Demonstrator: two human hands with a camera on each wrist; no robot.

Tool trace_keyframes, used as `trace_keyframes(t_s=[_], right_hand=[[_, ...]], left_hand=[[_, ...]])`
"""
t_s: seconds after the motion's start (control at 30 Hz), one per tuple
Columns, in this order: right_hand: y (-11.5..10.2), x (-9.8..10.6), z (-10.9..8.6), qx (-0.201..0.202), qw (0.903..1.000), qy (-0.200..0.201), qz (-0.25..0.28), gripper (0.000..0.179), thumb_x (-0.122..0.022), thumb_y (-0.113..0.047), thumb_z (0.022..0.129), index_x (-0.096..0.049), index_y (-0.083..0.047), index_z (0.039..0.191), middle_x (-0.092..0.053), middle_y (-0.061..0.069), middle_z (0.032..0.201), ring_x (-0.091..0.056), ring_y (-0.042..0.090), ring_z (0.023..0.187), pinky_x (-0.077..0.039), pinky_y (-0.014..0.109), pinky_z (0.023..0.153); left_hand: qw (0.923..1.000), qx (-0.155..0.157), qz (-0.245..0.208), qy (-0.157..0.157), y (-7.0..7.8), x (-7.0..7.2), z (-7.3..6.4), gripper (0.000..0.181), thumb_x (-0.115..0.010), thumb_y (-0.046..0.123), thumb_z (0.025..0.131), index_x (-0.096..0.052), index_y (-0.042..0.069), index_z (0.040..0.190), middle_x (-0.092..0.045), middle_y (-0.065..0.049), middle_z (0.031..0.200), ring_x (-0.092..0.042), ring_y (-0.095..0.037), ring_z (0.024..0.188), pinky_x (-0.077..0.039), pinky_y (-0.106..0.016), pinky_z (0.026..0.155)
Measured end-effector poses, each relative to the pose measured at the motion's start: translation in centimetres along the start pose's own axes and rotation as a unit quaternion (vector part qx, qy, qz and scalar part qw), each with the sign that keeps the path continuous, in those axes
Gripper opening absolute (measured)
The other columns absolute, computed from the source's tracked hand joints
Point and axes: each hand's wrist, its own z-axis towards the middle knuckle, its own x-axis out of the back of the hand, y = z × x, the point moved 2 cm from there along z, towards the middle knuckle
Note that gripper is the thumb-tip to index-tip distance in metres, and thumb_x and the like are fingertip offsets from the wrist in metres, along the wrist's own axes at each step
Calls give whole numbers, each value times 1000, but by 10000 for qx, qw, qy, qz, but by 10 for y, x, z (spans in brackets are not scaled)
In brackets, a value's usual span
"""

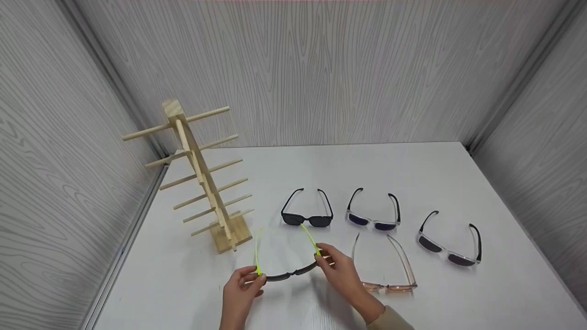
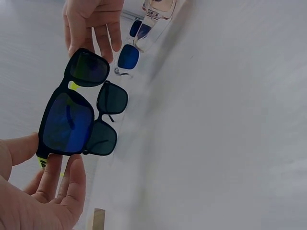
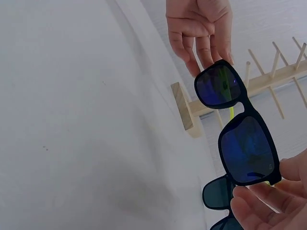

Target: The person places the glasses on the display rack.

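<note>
Both hands hold a pair of sunglasses (image 1: pixel 290 274) with a black front, dark bluish lenses and neon-yellow temples, raised over the table's near part. My left hand (image 1: pixel 240 288) pinches its left hinge corner between thumb and fingers. At the opposite corner, my right hand (image 1: pixel 341 272) grips the frame and temple base. The temples are unfolded and point away from me. In the left wrist view the lenses (image 2: pixel 69 122) face the camera. Just beyond lies a pair of black sunglasses (image 1: pixel 307 220). Right of my right hand, clear pinkish glasses (image 1: pixel 390 288) rest on the table.
A wooden display rack (image 1: pixel 202 178) with several pegs per side stands at the left, its pegs bare. Clear-framed sunglasses with blue lenses (image 1: pixel 373 223) and another clear-framed pair with dark lenses (image 1: pixel 447 253) lie at the right. Grainy grey panels (image 1: pixel 312 73) enclose the white table (image 1: pixel 367 165).
</note>
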Motion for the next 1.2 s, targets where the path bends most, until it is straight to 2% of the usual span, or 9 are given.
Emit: trace_keyframes(t_s=[0.3, 0.63, 0.77, 0.83, 1.0, 1.2], right_hand=[[-7, -6, 6, -47, 10000, -63, 39, 28, -61, -12, 91, -59, -4, 118, -66, 8, 96, -65, 13, 80, -53, 24, 66], [-16, -17, 16, 68, 9990, -381, 209, 28, -58, -12, 93, -58, -4, 120, -66, 9, 97, -64, 13, 82, -53, 25, 67], [-19, -23, 20, 105, 9988, -437, 191, 27, -58, -11, 93, -59, -4, 119, -66, 8, 95, -63, 12, 82, -53, 25, 67], [-20, -27, 22, 130, 9987, -448, 187, 26, -58, -11, 93, -60, -4, 118, -66, 5, 94, -63, 12, 81, -52, 25, 67], [-24, -35, 30, 136, 9982, -537, 225, 26, -58, -11, 93, -60, -5, 118, -66, 7, 96, -63, 13, 82, -52, 25, 68], [-28, -44, 40, 43, 9974, -710, 75, 26, -57, -13, 93, -60, -5, 118, -66, 7, 97, -62, 12, 81, -52, 24, 65]], left_hand=[[9995, 166, -170, 224, 4, 7, -3, 49, -78, 18, 76, -54, -1, 115, -64, -10, 93, -64, -19, 80, -55, -32, 66], [9987, -129, -2, 491, 3, 20, -8, 47, -74, 16, 80, -53, 1, 119, -64, -10, 92, -65, -29, 85, -55, -29, 65], [9985, -124, -22, 526, 2, 26, -8, 48, -74, 17, 81, -52, 0, 121, -64, -11, 94, -65, -29, 87, -55, -28, 66], [9984, -64, -37, 560, 1, 30, -7, 49, -73, 17, 81, -51, 0, 122, -64, -11, 94, -65, -28, 87, -55, -28, 66], [9979, 60, -38, 642, 0, 36, -4, 50, -72, 18, 82, -50, 1, 124, -64, -13, 98, -65, -28, 89, -55, -28, 66], [9961, 89, 16, 879, -2, 43, 3, 50, -73, 18, 82, -51, 3, 124, -64, -14, 99, -66, -25, 87, -56, -30, 66]])
